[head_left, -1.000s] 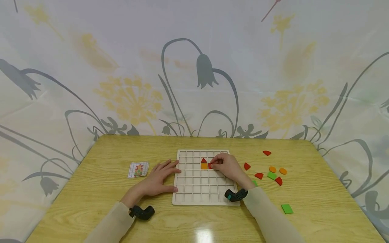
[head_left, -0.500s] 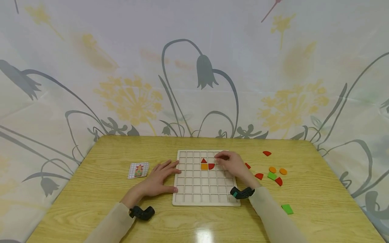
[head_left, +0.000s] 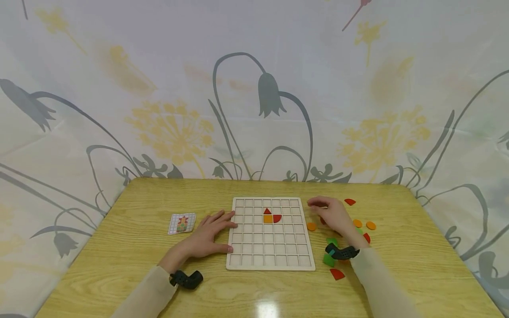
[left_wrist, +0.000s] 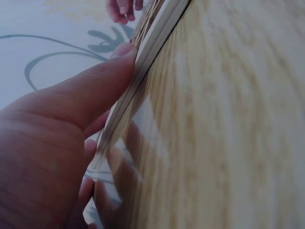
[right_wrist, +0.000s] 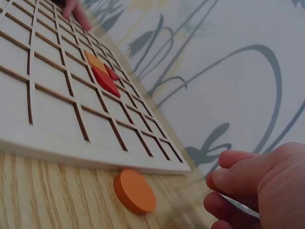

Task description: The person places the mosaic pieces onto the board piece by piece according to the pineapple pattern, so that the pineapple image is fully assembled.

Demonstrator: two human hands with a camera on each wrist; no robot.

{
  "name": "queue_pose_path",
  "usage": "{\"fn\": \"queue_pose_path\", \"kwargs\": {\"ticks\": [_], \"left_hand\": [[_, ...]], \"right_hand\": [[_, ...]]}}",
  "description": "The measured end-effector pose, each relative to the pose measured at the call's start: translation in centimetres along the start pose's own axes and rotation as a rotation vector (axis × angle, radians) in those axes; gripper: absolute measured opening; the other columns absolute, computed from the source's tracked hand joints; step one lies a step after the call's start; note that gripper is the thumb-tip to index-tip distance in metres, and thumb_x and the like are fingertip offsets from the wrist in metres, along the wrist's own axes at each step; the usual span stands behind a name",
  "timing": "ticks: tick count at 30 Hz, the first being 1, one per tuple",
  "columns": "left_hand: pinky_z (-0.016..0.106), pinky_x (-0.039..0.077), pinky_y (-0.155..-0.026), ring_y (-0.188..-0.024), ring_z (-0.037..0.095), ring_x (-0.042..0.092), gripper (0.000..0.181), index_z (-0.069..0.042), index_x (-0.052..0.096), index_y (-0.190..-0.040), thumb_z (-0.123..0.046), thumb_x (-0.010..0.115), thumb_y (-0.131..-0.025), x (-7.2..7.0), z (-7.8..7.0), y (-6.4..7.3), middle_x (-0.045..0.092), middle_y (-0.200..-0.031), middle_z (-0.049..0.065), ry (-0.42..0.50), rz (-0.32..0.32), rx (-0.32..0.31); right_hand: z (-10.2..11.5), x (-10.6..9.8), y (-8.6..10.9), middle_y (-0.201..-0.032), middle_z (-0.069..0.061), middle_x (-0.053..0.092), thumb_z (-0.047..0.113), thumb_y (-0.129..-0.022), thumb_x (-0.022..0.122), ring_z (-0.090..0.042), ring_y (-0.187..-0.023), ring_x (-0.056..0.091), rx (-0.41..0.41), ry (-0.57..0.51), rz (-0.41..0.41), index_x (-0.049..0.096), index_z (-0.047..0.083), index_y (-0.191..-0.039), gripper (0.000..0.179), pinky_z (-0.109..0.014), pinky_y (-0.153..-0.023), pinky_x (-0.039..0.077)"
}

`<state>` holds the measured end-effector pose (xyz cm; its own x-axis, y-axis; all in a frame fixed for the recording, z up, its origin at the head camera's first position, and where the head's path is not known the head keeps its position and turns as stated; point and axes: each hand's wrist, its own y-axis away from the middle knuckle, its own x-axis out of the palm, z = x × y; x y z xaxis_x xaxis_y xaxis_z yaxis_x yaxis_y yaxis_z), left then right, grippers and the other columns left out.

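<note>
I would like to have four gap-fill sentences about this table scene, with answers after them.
1. The board holds ____ coloured pieces.
2. On it, the triangle is ____.
3. Its square piece is ____.
4. The person's ____ hand touches the board.

Missing words: three; red; orange; left.

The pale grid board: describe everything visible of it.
The pale grid board looks wooden, flat and roughly square, with raised ribs dividing it into small cells inside a plain rim. It lies flat on the table. Three neighbouring cells hold a red triangle, an orange square and a red quarter circle. The left hand touches its left edge.
</note>
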<state>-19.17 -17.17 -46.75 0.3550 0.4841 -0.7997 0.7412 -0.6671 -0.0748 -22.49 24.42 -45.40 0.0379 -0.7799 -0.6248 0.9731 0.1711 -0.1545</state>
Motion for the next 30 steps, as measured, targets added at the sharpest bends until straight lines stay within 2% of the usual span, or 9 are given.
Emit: {"fn": "queue_pose_path", "kwargs": {"ticks": [5, 12, 17, 22, 30], "left_hand": [[0.064, 0.001, -0.115, -0.15, 0.036, 0.012, 0.062, -0.018, 0.055, -0.142, -0.047, 0.071, -0.09, 0.1, 0.0, -0.1, 0.024, -0.164, 0.005, 0.01, 0.005, 0.0], [0.064, 0.002, -0.115, -0.15, 0.037, 0.011, 0.063, -0.016, 0.054, -0.143, -0.047, 0.071, -0.09, 0.2, 0.0, -0.1, 0.023, -0.164, 0.007, 0.004, 0.008, -0.005], [0.064, 0.002, -0.115, -0.15, 0.038, 0.011, 0.063, -0.015, 0.054, -0.142, -0.046, 0.072, -0.09, 0.1, -0.1, 0.0, 0.024, -0.164, 0.007, 0.007, 0.003, -0.005], [0.065, 0.002, -0.115, -0.15, 0.038, 0.012, 0.063, -0.015, 0.054, -0.142, -0.045, 0.072, -0.09, 0.0, -0.1, 0.0, 0.024, -0.163, 0.008, 0.008, 0.002, -0.001], [0.065, 0.002, -0.115, -0.15, 0.038, 0.011, 0.063, -0.015, 0.054, -0.143, -0.045, 0.071, -0.091, 0.0, 0.0, 0.0, 0.023, -0.164, 0.008, 0.016, 0.003, 0.007]], "right_hand": [[-1.7, -1.6, 0.9, -0.114, -0.014, 0.07, 0.014, -0.098, 0.066, -0.032, -0.102, 0.065, 0.022, 0.024, -0.008, 0.072, 0.002, -0.117, 0.023, -0.038, -0.083, 0.054], [-3.0, -2.7, 1.8, -0.116, -0.012, 0.069, 0.018, -0.099, 0.065, -0.031, -0.106, 0.063, 0.06, 0.06, 0.051, 0.071, 0.005, -0.119, 0.025, -0.044, -0.089, 0.051], [-3.1, -3.0, 1.8, -0.118, -0.012, 0.065, 0.018, -0.098, 0.066, -0.03, -0.105, 0.061, 0.039, 0.071, 0.116, 0.072, 0.005, -0.117, 0.024, -0.044, -0.09, 0.049], [-2.9, -3.3, 1.7, -0.124, -0.019, 0.06, 0.015, -0.094, 0.071, -0.03, -0.103, 0.059, 0.004, 0.054, 0.178, 0.072, 0.0, -0.115, 0.026, -0.036, -0.085, 0.05], [-2.8, -3.3, 1.5, -0.126, -0.021, 0.059, 0.009, -0.091, 0.072, -0.024, -0.097, 0.058, 0.038, 0.049, 0.187, 0.071, -0.001, -0.114, 0.025, -0.031, -0.081, 0.049]]}}
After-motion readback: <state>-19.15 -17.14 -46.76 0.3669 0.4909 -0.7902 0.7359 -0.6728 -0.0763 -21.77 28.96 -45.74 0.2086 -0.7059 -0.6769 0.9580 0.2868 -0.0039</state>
